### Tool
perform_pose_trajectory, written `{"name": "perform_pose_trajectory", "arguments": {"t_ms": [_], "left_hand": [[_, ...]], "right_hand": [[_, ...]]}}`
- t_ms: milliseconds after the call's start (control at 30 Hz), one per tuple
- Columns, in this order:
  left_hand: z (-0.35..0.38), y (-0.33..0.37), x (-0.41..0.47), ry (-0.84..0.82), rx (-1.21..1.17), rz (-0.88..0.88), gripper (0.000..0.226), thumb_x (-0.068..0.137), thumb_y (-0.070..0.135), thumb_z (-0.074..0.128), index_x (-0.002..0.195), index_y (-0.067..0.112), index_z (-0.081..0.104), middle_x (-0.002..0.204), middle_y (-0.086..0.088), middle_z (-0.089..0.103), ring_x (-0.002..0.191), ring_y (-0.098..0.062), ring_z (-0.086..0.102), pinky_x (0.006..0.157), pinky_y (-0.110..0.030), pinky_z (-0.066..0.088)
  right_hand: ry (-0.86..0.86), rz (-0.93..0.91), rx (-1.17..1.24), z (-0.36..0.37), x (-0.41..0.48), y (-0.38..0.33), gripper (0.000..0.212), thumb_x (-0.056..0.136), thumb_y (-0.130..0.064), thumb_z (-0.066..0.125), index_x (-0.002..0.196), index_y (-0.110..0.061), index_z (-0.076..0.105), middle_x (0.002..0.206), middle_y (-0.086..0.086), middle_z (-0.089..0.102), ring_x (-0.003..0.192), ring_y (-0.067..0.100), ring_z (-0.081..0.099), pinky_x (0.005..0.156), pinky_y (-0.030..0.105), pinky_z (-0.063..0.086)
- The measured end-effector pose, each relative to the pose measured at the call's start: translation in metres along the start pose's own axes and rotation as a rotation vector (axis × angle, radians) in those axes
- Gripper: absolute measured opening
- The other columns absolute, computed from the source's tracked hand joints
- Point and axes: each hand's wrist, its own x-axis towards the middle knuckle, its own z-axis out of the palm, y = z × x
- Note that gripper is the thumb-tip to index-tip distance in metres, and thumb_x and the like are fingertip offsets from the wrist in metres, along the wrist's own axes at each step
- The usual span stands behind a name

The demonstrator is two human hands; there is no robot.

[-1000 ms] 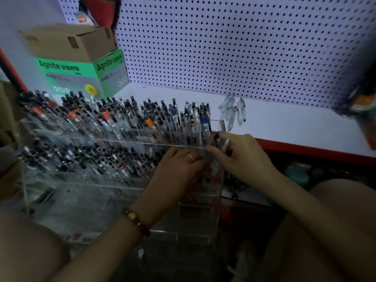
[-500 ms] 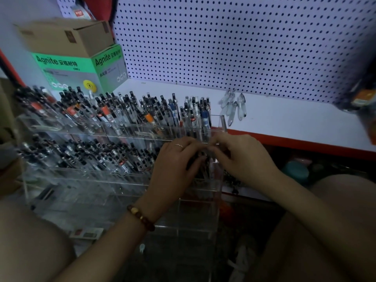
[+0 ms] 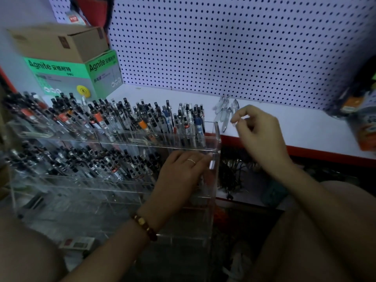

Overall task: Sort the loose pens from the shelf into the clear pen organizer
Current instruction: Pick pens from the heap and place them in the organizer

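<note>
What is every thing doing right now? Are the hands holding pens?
Clear pen organizer, upright, top two rows crowded with pens.
Loose pens, lying on the white shelf.
Left hand, fingers resting on the organizer's right end.
Right hand, hovering beside the loose pens, fingers curled; pinching one, cannot tell.
</note>
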Motion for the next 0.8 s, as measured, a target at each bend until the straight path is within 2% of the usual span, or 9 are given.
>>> {"name": "perform_pose_trajectory", "arguments": {"t_ms": [133, 200, 267, 333, 433, 567, 700, 800], "left_hand": [[0.003, -0.004, -0.002, -0.068, 0.115, 0.077, 0.040, 0.082, 0.016, 0.044, 0.116, 0.017, 0.067, 0.113, 0.000, 0.068, 0.111, -0.018, 0.048, 0.089, -0.034, 0.030], [0.001, -0.004, 0.001, -0.104, 0.137, 0.113, 0.043, 0.081, 0.016, 0.040, 0.113, 0.018, 0.068, 0.113, 0.000, 0.068, 0.111, -0.020, 0.044, 0.089, -0.035, 0.030], [-0.001, -0.005, 0.003, -0.144, 0.165, 0.151, 0.044, 0.080, 0.017, 0.040, 0.114, 0.017, 0.068, 0.113, 0.000, 0.068, 0.110, -0.021, 0.043, 0.088, -0.037, 0.030], [-0.003, -0.008, 0.003, -0.167, 0.176, 0.198, 0.041, 0.079, 0.016, 0.052, 0.117, 0.015, 0.065, 0.116, -0.002, 0.067, 0.111, -0.023, 0.044, 0.087, -0.038, 0.031], [-0.010, -0.010, 0.002, -0.221, 0.128, 0.212, 0.061, 0.068, 0.012, 0.072, 0.126, 0.015, 0.054, 0.124, -0.005, 0.063, 0.113, -0.025, 0.053, 0.090, -0.038, 0.033], [-0.018, -0.008, -0.001, -0.248, 0.009, 0.077, 0.080, 0.061, 0.011, 0.083, 0.129, 0.022, 0.044, 0.135, -0.009, 0.051, 0.113, -0.025, 0.051, 0.095, -0.036, 0.043], [-0.029, -0.008, 0.012, -0.142, -0.123, 0.021, 0.073, 0.064, 0.007, 0.079, 0.127, 0.021, 0.044, 0.134, -0.006, 0.039, 0.112, -0.021, 0.041, 0.092, -0.035, 0.044], [-0.037, -0.014, 0.028, -0.058, -0.163, -0.012, 0.064, 0.071, 0.000, 0.070, 0.125, 0.022, 0.044, 0.132, -0.004, 0.043, 0.115, -0.019, 0.044, 0.096, -0.033, 0.039]], "right_hand": [[-0.260, 0.339, 0.024, -0.014, 0.060, 0.034, 0.019, 0.091, -0.004, 0.045, 0.104, -0.009, 0.057, 0.074, 0.006, 0.057, 0.057, 0.016, 0.044, 0.051, 0.024, 0.033], [-0.301, 0.384, -0.089, -0.011, 0.082, 0.059, 0.021, 0.093, -0.009, 0.048, 0.113, -0.009, 0.053, 0.085, 0.010, 0.054, 0.064, 0.019, 0.043, 0.056, 0.027, 0.035], [-0.318, 0.388, -0.174, -0.002, 0.095, 0.077, 0.033, 0.094, -0.016, 0.051, 0.127, -0.010, 0.048, 0.096, 0.012, 0.054, 0.072, 0.022, 0.046, 0.065, 0.033, 0.040], [-0.358, 0.401, -0.198, 0.010, 0.103, 0.085, 0.046, 0.094, -0.020, 0.056, 0.136, -0.010, 0.042, 0.117, 0.017, 0.053, 0.086, 0.026, 0.050, 0.074, 0.034, 0.040], [-0.398, 0.389, -0.255, 0.025, 0.110, 0.087, 0.061, 0.089, -0.023, 0.063, 0.141, -0.008, 0.035, 0.139, 0.020, 0.039, 0.110, 0.034, 0.051, 0.082, 0.030, 0.037], [-0.390, 0.404, -0.308, 0.038, 0.115, 0.082, 0.073, 0.086, -0.019, 0.064, 0.145, -0.010, 0.023, 0.139, 0.021, 0.032, 0.115, 0.036, 0.048, 0.084, 0.033, 0.039], [-0.375, 0.466, -0.391, 0.036, 0.119, 0.084, 0.068, 0.088, -0.023, 0.060, 0.141, -0.004, 0.022, 0.129, 0.023, 0.047, 0.107, 0.035, 0.051, 0.075, 0.034, 0.038], [-0.453, 0.525, -0.466, 0.034, 0.120, 0.084, 0.066, 0.091, -0.019, 0.054, 0.142, -0.004, 0.014, 0.127, 0.026, 0.049, 0.111, 0.038, 0.050, 0.077, 0.036, 0.039]]}}
